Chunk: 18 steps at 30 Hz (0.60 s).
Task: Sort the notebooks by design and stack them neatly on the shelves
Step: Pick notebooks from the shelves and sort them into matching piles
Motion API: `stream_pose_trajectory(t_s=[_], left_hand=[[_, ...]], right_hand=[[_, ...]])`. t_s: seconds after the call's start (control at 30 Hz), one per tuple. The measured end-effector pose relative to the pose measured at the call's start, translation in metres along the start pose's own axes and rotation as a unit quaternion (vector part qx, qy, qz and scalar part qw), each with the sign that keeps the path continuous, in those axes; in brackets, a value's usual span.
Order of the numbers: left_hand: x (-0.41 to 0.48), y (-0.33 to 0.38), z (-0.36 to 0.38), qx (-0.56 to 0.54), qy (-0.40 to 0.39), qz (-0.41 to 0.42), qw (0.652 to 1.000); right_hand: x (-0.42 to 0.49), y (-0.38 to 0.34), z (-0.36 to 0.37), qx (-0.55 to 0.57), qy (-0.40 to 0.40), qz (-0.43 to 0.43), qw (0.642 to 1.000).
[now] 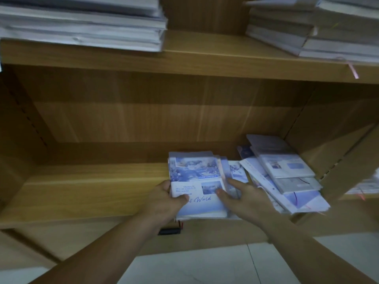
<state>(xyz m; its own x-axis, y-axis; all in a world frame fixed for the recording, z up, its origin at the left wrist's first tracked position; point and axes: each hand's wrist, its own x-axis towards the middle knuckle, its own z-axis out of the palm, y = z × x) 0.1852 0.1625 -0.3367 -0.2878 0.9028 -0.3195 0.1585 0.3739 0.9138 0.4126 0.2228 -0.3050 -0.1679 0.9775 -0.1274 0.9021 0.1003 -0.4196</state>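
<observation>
Head view: blue-patterned notebook stack lies on the lower shelf, right of centre, its near edge overhanging the shelf front; the left hand grips its left edge, thumb on the top cover and fingers curled round the side. Right hand rests on the stack's right side, fingers straight and spread, thumb on the cover. A loose, slanted pile of notebooks sits just beside it against the right wall; white stacks on the upper shelf, left and right, are blurred.
</observation>
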Motion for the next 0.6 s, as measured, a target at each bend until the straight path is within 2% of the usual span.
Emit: stream_pose_trajectory(t_s=[0.13,0.23,0.3,0.37,0.43,0.5,0.6], left_hand=[[-0.001,-0.001,0.006,0.04,-0.049,0.029,0.998],[0.001,-0.001,0.017,0.162,-0.056,0.073,0.983],[0.001,0.005,0.027,0.276,-0.038,0.1,0.955],[0.0,0.015,0.036,0.326,-0.021,0.103,0.939],[0.004,0.018,0.044,0.284,-0.013,0.067,0.956],[0.009,0.017,0.047,0.183,0.011,0.029,0.983],[0.002,0.018,0.056,0.058,-0.005,-0.011,0.998]], right_hand=[[0.001,0.002,-0.002,0.022,-0.015,-0.004,1.0],[0.0,0.009,-0.004,0.056,-0.008,0.012,0.998],[0.0,0.013,-0.008,0.067,-0.014,0.028,0.997],[-0.001,0.018,-0.01,0.043,-0.013,0.03,0.999],[-0.001,0.025,-0.009,0.016,-0.012,0.028,0.999],[-0.002,0.03,-0.008,0.004,-0.03,0.048,0.998],[-0.003,0.031,-0.01,0.038,-0.057,0.08,0.994]])
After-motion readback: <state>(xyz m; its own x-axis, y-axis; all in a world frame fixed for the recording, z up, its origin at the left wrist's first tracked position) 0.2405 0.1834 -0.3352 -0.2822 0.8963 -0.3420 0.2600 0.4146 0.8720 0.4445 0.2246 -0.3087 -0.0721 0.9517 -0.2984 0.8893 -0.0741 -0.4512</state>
